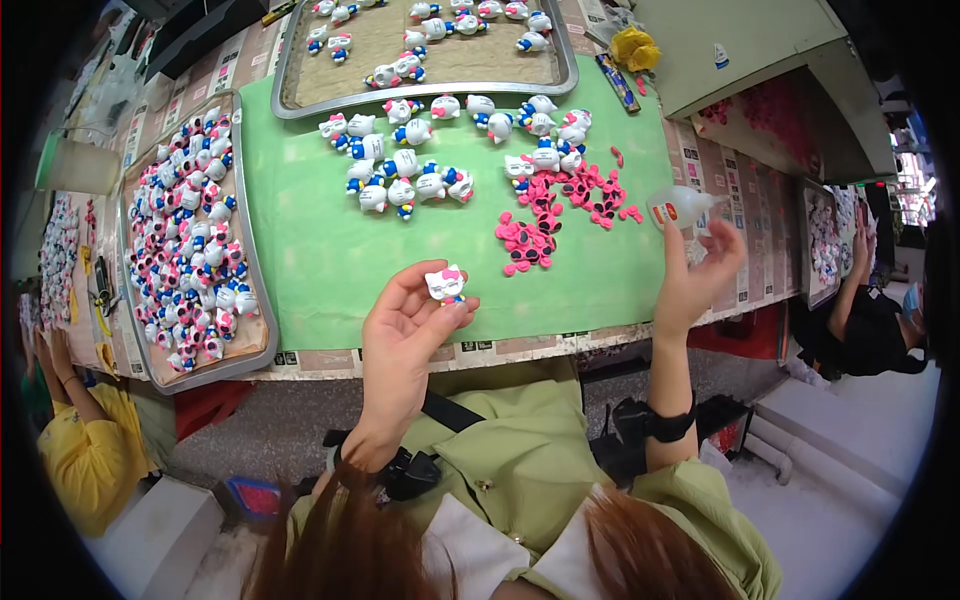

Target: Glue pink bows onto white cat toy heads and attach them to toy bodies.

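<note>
My left hand [405,325] holds a small white cat figurine [446,285] with a pink bow, pinched between thumb and fingers above the near edge of the green mat [330,270]. At the mat's right edge, my right hand [705,265] has its thumb and fingers apart beside a translucent squeeze bottle [680,206] with a narrow nozzle. The thumb tip overlaps the bottle's lower side; whether it presses on it is hard to make out. Loose pink pieces [528,243], some showing dark undersides, lie in a pile between the hands, farther back. Behind them several white and blue cat figurines [400,190] lie in groups.
A metal tray [262,335] crowded with figurines stands at left. Another tray [290,85] with scattered figurines lies at the back. A yellow crumpled item [634,48] and a slim box [617,82] sit back right, near a pale cabinet [740,50]. Other people work at both sides.
</note>
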`<state>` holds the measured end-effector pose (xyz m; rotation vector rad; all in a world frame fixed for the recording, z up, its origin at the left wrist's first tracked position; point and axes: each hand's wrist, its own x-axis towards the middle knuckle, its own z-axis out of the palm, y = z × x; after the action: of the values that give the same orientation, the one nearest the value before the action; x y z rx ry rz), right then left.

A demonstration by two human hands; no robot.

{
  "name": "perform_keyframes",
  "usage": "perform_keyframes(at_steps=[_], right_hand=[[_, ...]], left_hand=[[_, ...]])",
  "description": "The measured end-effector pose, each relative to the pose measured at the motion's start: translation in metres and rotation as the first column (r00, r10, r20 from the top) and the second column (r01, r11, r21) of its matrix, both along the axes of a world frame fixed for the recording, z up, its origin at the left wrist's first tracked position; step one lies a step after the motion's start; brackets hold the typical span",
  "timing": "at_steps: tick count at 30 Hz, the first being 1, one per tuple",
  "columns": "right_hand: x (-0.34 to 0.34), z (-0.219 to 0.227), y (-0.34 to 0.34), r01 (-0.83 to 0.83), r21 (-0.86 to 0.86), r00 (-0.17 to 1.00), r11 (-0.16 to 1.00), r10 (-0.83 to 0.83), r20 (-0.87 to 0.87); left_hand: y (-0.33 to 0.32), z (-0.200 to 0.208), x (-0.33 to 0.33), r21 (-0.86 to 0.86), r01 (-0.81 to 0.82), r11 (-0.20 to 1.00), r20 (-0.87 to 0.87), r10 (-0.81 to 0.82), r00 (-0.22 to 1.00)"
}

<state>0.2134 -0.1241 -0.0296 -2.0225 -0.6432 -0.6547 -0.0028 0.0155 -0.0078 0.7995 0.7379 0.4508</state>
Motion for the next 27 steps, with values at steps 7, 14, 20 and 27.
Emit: perform_keyframes(at_steps=[7, 14, 20, 27], right_hand=[[-0.054, 0.013, 0.034, -0.665, -0.216, 0.735, 0.715, 0.578, -0.354], [-0.056, 0.007, 0.026, -0.493, 0.179, 0.518, 0.852, 0.452, -0.726], [-0.071, 0.023, 0.027, -0.317, 0.508, 0.153, 0.801, 0.572, -0.806], [-0.079, 0.025, 0.030, -0.676, 0.249, 0.348, 0.693, 0.598, -0.722]], left_hand=[[-0.003, -0.001, 0.004, -0.043, 0.054, 0.998, 0.020, -0.053, 0.998], [-0.005, -0.004, 0.002, -0.055, 0.099, 0.994, 0.049, -0.096, 0.994], [-0.015, 0.007, 0.015, -0.092, 0.294, 0.951, 0.205, -0.271, 0.941], [-0.014, 0.003, 0.010, 0.005, 0.339, 0.941, 0.176, -0.334, 0.926]])
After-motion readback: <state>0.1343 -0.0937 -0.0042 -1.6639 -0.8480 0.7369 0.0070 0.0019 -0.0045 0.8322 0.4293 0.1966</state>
